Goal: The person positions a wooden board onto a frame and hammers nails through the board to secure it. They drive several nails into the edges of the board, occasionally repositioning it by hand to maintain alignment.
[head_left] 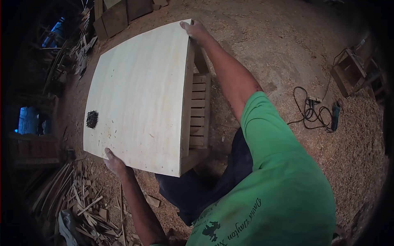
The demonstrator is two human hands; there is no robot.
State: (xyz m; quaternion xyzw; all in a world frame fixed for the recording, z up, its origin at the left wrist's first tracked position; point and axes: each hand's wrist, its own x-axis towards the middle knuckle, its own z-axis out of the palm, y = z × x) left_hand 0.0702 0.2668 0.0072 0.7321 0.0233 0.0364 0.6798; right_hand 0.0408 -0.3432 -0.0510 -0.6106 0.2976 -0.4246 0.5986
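Observation:
A large pale wooden panel [139, 94] lies on top of a wooden frame with slats [198, 110], which shows below its right side. My left hand [115, 162] grips the panel's near edge toward the left, thumb on top and fingers hidden beneath. At the far right corner my right hand [195, 31] holds the panel, its thumb over the top face. A small heap of dark nails [92, 119] sits on the panel near its left edge, with small chips scattered beside it.
On the floor at right lie a power tool [335, 116] and its coiled black cable [308, 110]. A small wooden stand [349, 71] is at the far right. Wood scraps [88, 205] pile up at lower left. Brown boards [115, 18] stand at the top left. Shavings cover the floor.

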